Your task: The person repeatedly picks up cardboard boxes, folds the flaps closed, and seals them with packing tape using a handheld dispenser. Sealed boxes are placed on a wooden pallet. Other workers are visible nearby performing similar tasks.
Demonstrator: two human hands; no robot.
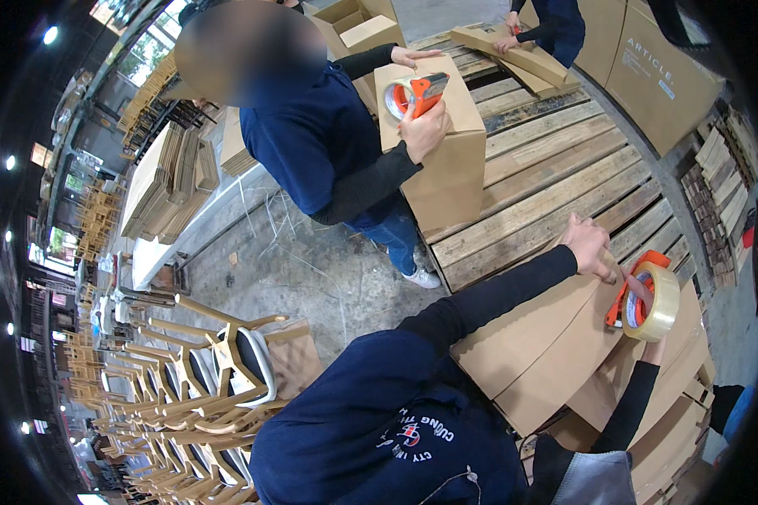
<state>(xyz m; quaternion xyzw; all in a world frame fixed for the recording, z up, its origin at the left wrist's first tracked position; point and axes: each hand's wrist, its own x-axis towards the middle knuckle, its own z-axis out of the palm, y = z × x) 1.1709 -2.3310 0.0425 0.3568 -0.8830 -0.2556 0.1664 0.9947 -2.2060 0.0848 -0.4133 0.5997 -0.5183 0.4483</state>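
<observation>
My left hand [589, 246] bends over the edge of a brown cardboard carton [537, 341], with its fingers curled and its thumb against the board. Close by on its right, my right hand [642, 292] is closed on an orange tape dispenser [651, 259], partly hidden behind the large roll of clear tape [667, 305]. The dispenser is over the carton's right part. Loose-looking cardboard panels lie below it, and a dark gap shows between them.
Across from me a co-worker's hand [424, 130] holds another orange tape dispenser [430, 91] against a tall carton [440, 181]. Wooden slats [547, 181] form a platform between us. Stacked wooden chairs [219, 370] stand left; flattened cardboard [164, 181] is piled farther back. Another person handles cardboard at the far right.
</observation>
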